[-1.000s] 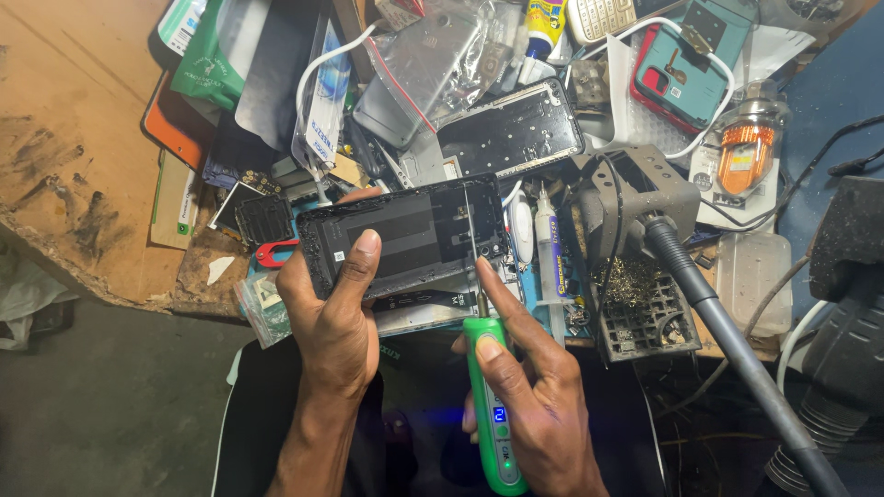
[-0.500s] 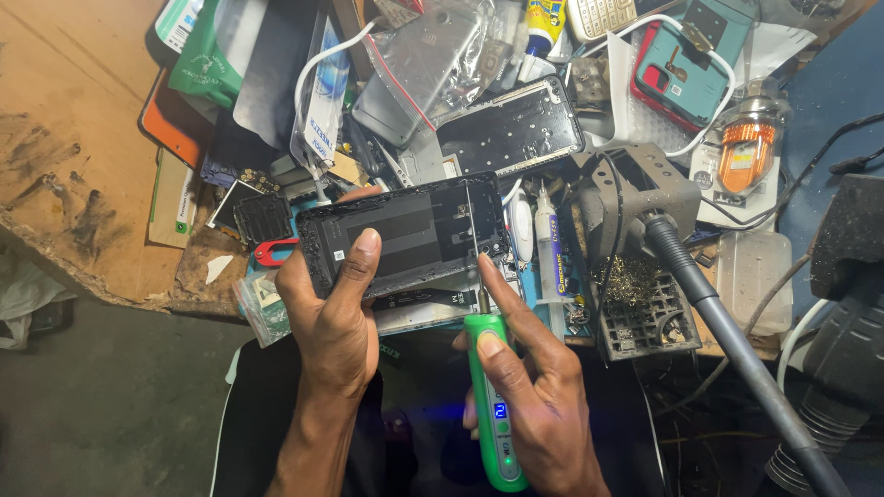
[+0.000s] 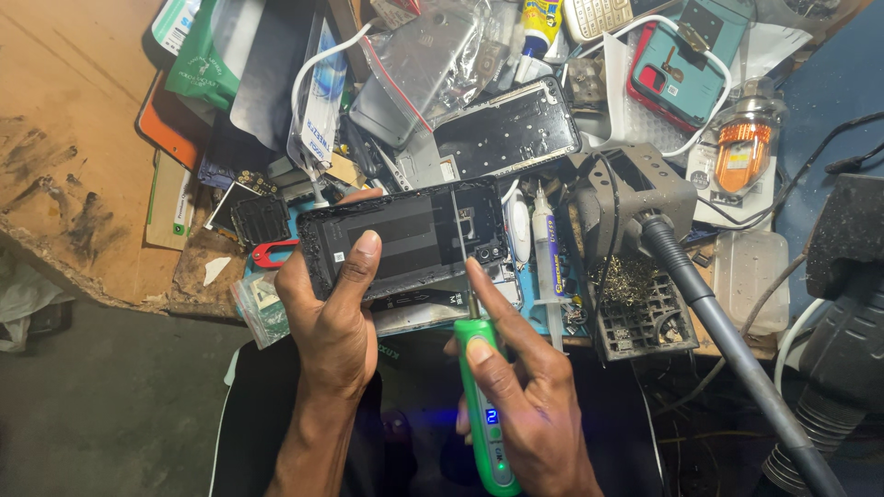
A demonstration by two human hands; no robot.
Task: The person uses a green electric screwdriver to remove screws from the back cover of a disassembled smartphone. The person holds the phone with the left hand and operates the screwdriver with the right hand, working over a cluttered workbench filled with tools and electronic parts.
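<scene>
Your left hand (image 3: 331,322) grips opened phone (image 3: 405,241); right hand (image 3: 525,396) grips green screwdriver (image 3: 481,405). Keep tip square, phone steady against counter (image 3: 83,138).

green packet (image 3: 204,57) top left; clear plastic bag (image 3: 433,55) above centre; blue lit display (image 3: 492,417) on green tool (image 3: 483,405)

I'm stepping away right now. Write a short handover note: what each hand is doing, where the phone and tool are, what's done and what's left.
Left hand: grips the opened black phone by its lower left edge, thumb across the back, holding it above the cluttered bench.
Right hand: holds the green electric screwdriver, lit, index finger along its shaft, tip at the phone's lower right edge.
Done: the back cover is off and the internals are exposed.
Left: work at that lower right edge; whether any screw is out cannot be told.
Nearby: white syringe tube and soldering stand just right of the phone.
</scene>
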